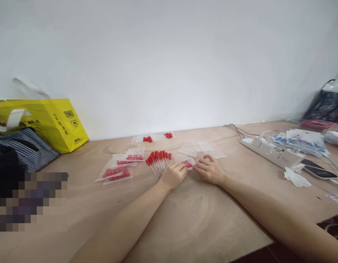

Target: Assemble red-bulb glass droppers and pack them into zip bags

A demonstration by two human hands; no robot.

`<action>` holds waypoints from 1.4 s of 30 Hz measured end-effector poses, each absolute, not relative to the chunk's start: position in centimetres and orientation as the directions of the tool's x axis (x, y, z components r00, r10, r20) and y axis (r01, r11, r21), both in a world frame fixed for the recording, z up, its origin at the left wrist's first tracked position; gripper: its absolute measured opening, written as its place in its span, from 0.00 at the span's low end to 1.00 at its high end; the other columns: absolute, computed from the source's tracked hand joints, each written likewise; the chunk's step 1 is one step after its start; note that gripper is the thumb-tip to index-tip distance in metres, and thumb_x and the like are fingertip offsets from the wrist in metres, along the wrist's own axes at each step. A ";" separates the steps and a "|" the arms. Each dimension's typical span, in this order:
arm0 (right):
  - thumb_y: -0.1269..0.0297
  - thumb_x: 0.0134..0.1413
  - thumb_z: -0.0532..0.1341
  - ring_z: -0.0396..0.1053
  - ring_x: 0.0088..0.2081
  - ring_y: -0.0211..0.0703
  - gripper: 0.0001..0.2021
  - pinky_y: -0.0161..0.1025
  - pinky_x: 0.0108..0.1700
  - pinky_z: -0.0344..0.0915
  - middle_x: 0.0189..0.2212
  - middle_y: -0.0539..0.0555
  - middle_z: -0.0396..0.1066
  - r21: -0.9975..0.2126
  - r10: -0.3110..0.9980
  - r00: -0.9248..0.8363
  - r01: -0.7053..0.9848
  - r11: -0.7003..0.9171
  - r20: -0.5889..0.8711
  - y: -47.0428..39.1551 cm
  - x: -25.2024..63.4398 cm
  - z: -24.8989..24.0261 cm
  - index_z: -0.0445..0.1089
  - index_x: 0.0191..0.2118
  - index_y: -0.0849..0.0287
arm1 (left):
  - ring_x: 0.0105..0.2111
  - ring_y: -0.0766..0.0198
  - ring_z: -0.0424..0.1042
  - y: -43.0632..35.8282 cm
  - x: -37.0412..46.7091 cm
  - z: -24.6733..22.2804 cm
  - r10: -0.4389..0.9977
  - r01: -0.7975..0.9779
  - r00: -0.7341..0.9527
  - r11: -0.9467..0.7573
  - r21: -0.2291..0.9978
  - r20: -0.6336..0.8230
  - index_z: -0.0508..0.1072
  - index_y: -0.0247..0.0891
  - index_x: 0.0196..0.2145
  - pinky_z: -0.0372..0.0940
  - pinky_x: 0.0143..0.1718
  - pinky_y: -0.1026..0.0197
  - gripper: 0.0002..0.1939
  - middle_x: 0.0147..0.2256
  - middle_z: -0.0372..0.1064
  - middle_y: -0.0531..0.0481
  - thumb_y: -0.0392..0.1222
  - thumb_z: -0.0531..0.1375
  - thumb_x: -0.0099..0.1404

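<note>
A small clear zip bag (188, 164) with red-ended pieces in it lies between my two hands. My left hand (173, 175) has its fingers closed on the bag's left side. At the right end of the bag, my right hand (210, 170) pinches the edge with bent fingers. Just left of my left hand, a fan of thin clear tubes with red ends (159, 156), which look like droppers, lies on the table; my hand hides some lower tips. Farther left, several filled clear bags (118, 171) overlap, red ends showing through.
Flat clear bags (203, 148) lie beyond my right hand. More red-ended tubes (148, 139) rest near the wall. A yellow bag (59, 124) and a striped pouch (34, 148) stand left. On the right are a power strip (263, 151), a phone (319, 170) and blue-white packets (303, 140).
</note>
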State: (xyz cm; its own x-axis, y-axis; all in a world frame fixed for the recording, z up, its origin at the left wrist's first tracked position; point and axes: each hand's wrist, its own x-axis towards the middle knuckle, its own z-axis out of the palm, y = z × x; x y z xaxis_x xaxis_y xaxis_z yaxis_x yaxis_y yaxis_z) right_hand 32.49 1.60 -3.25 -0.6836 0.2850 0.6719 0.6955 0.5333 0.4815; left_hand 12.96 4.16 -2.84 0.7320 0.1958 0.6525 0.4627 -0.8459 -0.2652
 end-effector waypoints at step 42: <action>0.74 0.57 0.47 0.55 0.27 0.37 0.13 0.41 0.39 0.49 0.20 0.50 0.62 0.556 0.265 -0.737 0.653 0.514 0.621 2.5 29.3 -2.9 0.64 0.26 0.61 | 0.30 0.63 0.68 4.6 9.9 -2.3 0.115 0.397 0.750 -0.866 -0.304 0.651 0.70 0.34 0.25 0.65 0.33 0.61 0.13 0.26 0.69 0.47 0.30 0.48 0.62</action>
